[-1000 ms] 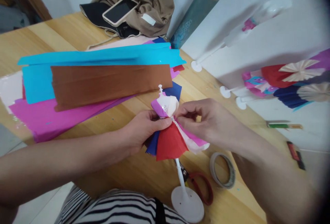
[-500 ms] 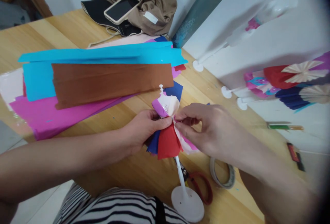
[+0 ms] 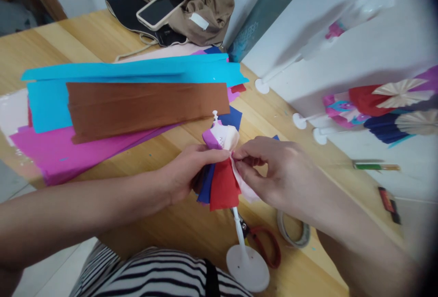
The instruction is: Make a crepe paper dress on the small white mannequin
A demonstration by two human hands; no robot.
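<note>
A small white dress-form stand [image 3: 247, 267] rises near the table's front edge, tilted away from me. Around its body is a paper dress [image 3: 224, 183] with a white and purple top and a skirt of red, dark blue and pale pink paper strips. My left hand [image 3: 191, 167] is closed round the dress at the waist, its thumb pressed on the front. My right hand [image 3: 270, 162] pinches the upper end of the pale pink paper strip [image 3: 247, 190] at the waist. Its fingertips almost touch the left thumb.
Blue, brown and magenta crepe paper [image 3: 150, 107] lies to the left. Scissors [image 3: 267, 244] and a tape roll [image 3: 292, 231] are by the stand. Behind are a phone [image 3: 161, 8], a brown cap [image 3: 205, 9] and a bottle [image 3: 270, 12]. More dressed stands [image 3: 362, 101] stand right, beside a green pen [image 3: 374, 167].
My left thumb has slid slightly up and right along the waist, straightening out. My right hand keeps its pinch, and less of the pink paper shows beneath it.
</note>
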